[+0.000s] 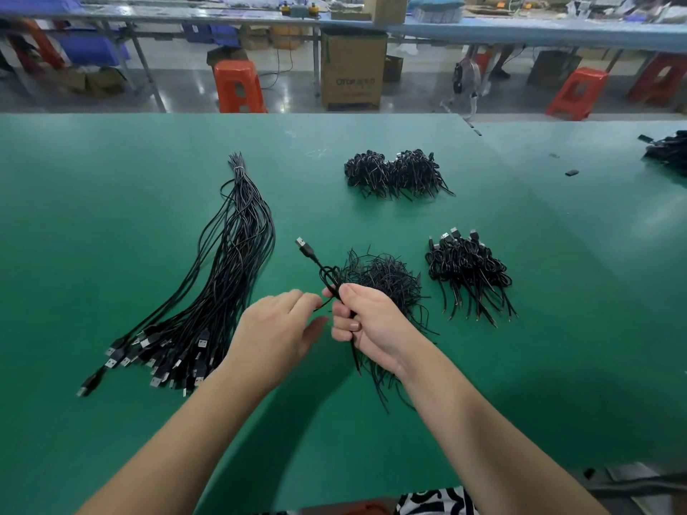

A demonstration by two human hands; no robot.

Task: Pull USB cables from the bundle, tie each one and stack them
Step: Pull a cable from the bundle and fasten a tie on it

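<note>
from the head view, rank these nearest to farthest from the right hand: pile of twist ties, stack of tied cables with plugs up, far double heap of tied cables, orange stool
1. Pile of twist ties: right behind the right hand.
2. Stack of tied cables: to its right, on the green table.
3. Far double heap: farther back on the table.
4. Orange stool: on the floor beyond the table's far edge.

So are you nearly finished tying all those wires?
Not nearly. Two piles of tied cables are done, one far back and one nearer on the right. The right hand grips a coiled cable while the left hand works at it. A big bundle on the left remains.
</note>
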